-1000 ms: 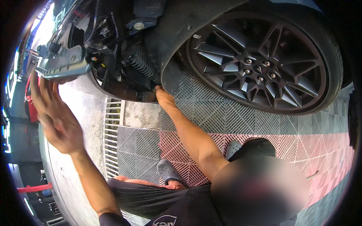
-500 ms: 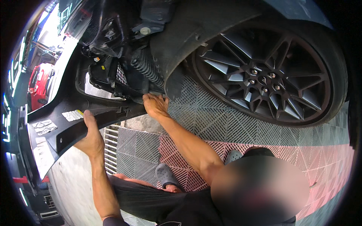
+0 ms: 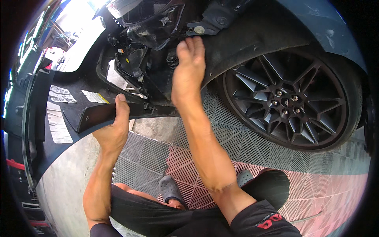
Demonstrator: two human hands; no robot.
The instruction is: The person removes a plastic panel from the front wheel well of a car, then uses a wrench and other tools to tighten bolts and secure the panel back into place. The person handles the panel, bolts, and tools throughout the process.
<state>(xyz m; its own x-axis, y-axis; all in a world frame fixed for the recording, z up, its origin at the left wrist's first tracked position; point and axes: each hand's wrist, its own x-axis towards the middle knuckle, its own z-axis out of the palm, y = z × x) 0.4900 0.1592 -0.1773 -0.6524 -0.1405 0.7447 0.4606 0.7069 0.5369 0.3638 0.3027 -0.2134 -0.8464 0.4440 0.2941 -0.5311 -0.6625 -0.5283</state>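
My left hand (image 3: 114, 126) grips the lower edge of a dark bumper cover (image 3: 92, 115), thumb on its inner side, where pale labels are stuck. The cover spans the left of the view. My right hand (image 3: 187, 75) is raised at the front of the black wheel-arch liner (image 3: 244, 35), fingers extended and held loosely together just below a metal bracket (image 3: 211, 21) with a round washer. I cannot tell whether the fingertips touch it. Behind the hand is a cavity with black plastic housings (image 3: 154, 21), partly hidden by the hand.
A dark multi-spoke wheel (image 3: 288, 102) stands at the right under a blue-grey fender (image 3: 335, 35). Grey and pink grid mats (image 3: 201, 158) and a concrete floor (image 3: 71, 173) lie beneath. My feet in grey clogs (image 3: 169, 187) are at the bottom.
My left hand has taken hold of the bumper cover, which has come down into view. My right hand has moved up from the cover's lower part to near the bracket.
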